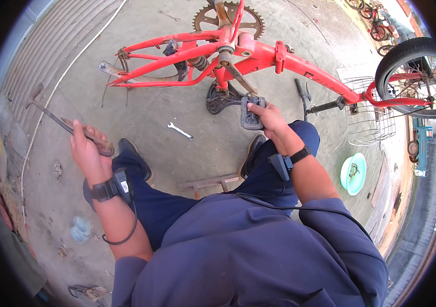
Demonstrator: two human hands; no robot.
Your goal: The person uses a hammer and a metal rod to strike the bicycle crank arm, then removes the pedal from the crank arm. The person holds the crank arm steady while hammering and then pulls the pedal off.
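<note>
My left hand (87, 153) is closed around the brown grip of a worn hammer (52, 113), its head out to the left. At the centre, my right hand (274, 123) grips a black bicycle pedal (251, 113), thumb on top. The pedal is at the end of a crank arm (239, 78) on a red bicycle frame (259, 53). The frame is upside down, with its black saddle (222, 102) on the ground. No rear wheel shows in the rear fork. A toothed chainring (256, 21) is on the far side.
A silver spanner (180, 131) lies on the concrete between my feet. To the right are a wire basket (366, 120), the front wheel (402, 66), a handlebar grip (301, 89) and a pale green basin (347, 176) with small parts. A low wooden stool (209, 184) is beneath me.
</note>
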